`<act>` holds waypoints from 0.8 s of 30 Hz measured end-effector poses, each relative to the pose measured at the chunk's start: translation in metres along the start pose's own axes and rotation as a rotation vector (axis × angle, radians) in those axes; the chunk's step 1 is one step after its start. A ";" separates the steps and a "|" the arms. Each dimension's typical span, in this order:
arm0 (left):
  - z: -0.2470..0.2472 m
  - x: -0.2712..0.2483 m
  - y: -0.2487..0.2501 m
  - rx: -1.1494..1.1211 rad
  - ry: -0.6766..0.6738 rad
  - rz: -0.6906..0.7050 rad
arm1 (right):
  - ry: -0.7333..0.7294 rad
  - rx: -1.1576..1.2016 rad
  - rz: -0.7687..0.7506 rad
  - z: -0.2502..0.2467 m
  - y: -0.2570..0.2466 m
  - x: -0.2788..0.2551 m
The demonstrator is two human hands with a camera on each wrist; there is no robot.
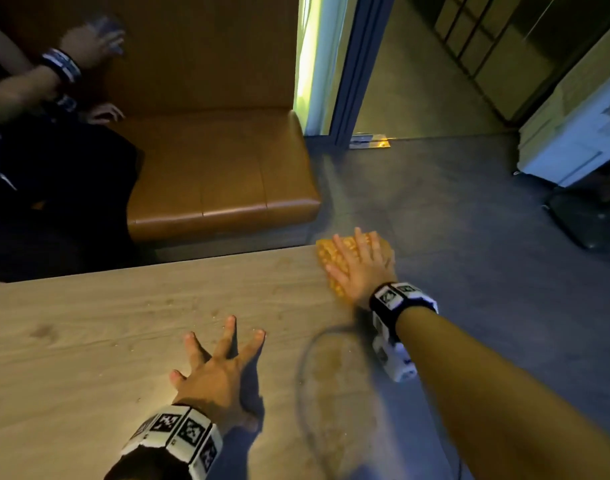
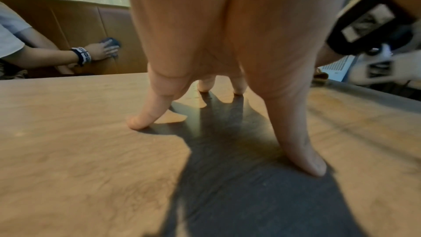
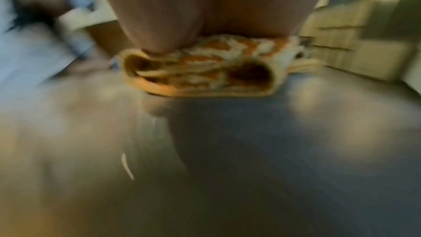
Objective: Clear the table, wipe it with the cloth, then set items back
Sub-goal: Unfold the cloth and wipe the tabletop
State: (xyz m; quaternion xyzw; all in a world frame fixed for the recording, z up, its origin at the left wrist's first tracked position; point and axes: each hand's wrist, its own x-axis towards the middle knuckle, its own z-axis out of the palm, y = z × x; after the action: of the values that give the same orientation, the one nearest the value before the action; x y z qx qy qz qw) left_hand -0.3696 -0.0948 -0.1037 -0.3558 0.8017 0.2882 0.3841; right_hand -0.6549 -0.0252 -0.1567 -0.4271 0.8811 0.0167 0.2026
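Our right hand (image 1: 360,268) flat, fingers straight, pressing orange cloth (image 1: 326,256) at far right corner of table (image 1: 89,323). Our left hand (image 1: 217,372) spread, fingertips (image 2: 136,123) propped on tabletop, holding nothing. Cloth folded under palm in right wrist view, blurred. Brown bench (image 1: 227,174) beyond table; another person (image 1: 54,174) seated there.

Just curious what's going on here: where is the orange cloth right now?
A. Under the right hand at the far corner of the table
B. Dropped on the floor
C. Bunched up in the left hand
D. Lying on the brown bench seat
A: the right hand lies flat on the orange cloth at the table corner, while the left hand rests bare on the wood.
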 end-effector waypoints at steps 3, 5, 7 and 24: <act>0.004 0.004 -0.002 -0.016 0.008 0.004 | -0.065 0.084 0.287 -0.006 -0.037 0.021; 0.006 0.005 -0.003 -0.022 0.016 0.004 | -0.081 -0.024 0.050 0.003 -0.042 0.002; 0.006 0.006 -0.003 -0.016 0.024 0.002 | -0.041 -0.129 -0.275 0.016 -0.016 -0.026; 0.014 0.008 -0.007 0.014 0.101 0.008 | -0.055 0.073 0.235 0.019 -0.005 -0.031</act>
State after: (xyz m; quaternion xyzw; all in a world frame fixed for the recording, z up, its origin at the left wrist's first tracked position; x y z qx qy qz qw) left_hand -0.3621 -0.0919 -0.1194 -0.3639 0.8236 0.2658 0.3443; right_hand -0.6276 -0.0011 -0.1621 -0.3127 0.9192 0.0198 0.2386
